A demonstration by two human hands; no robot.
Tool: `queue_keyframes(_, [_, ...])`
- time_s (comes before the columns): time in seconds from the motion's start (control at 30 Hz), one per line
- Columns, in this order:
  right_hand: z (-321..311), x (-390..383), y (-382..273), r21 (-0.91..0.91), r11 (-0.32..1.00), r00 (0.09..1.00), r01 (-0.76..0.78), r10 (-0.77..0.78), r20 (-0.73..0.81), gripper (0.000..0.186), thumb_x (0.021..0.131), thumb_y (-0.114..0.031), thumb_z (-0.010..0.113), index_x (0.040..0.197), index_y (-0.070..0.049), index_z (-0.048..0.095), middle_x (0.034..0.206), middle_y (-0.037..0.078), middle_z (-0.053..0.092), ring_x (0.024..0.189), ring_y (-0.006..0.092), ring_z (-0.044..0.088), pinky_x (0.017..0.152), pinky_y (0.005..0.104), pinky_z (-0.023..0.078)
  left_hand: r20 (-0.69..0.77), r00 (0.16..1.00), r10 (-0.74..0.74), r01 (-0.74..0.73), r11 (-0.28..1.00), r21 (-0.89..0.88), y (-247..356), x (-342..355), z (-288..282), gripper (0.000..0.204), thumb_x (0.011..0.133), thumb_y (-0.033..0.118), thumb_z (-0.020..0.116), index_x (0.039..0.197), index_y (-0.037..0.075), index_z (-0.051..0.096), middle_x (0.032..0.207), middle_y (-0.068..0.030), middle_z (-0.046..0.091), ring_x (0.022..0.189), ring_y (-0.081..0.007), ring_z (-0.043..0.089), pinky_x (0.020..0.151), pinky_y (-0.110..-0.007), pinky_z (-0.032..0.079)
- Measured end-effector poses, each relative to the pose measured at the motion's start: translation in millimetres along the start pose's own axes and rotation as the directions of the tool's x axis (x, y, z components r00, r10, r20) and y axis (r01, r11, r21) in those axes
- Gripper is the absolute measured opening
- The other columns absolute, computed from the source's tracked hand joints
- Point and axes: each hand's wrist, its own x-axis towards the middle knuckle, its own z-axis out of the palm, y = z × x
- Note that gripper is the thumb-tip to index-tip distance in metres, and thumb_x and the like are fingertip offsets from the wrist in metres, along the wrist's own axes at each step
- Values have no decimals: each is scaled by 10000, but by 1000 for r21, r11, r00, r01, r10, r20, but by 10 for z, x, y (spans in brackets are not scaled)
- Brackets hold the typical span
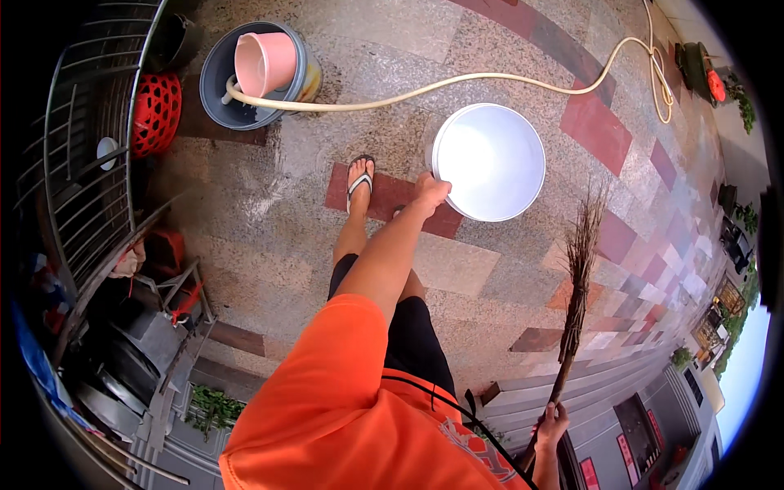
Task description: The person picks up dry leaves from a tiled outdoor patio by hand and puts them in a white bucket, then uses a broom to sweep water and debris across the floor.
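Observation:
My left hand (pixel 433 193) is closed on the rim of a large white bucket (pixel 523 151), gripping its near left edge. The bucket's mouth faces me and its bright inside shows. At the lower right, my right hand (pixel 552 426) wraps round the handle of a twig broom (pixel 578 294). The broom's bristle end points away from me, over the tiles to the right of the bucket. A grey tub (pixel 214 86) stands at the far left with a pink pail (pixel 273 61) in it. One end of a cream hose (pixel 392 104) hangs into the tub.
The hose runs across the patterned stone tiles (pixel 465 269) to the far right, near a dark green pot (pixel 697 69). A red plastic basket (pixel 157 113) sits by metal railings (pixel 94 135) on the left. Metal clutter (pixel 131 359) and a green plant (pixel 214 406) are at the lower left.

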Motion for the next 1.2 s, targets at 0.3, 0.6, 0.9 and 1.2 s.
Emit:
queue_keyframes(0.3, [406,111,-656,191,976,994,-104,107,-1,248,996,-304,570,966,-59,552,557,19,469,364,144,453,317,302,363,-10,996,87,-82,965,248,320,186,-258,663,706,232,772,1251,-62,537,1235,-270,611,1175,-371,595,994,-401,465])
queue_keyframes(0.6, [637,56,-1082,201,978,997,-59,68,-37,367,977,-254,611,1250,-13,565,590,24,485,385,131,456,338,287,368,-878,336,339,-124,941,316,2097,454,-3180,612,756,285,755,1116,-143,508,1133,-311,568,1084,-414,571,952,-446,458])
queue_keyframes(0.9, [721,-30,-1502,38,996,996,81,-83,37,427,948,-144,633,1332,17,537,606,18,522,421,105,470,370,277,350,-491,870,-51,-286,759,-585,2181,1110,-3979,392,894,-61,535,1265,-115,421,1088,-273,581,750,-366,668,576,-351,551])
queue_keyframes(1.2, [660,-208,-1207,54,997,999,48,-48,1,430,944,-141,636,1328,30,542,587,31,519,404,121,473,360,293,358,-461,886,41,-297,814,-499,2442,85,-3552,195,819,-122,503,1008,-164,520,864,-243,621,627,-285,624,483,-337,449])
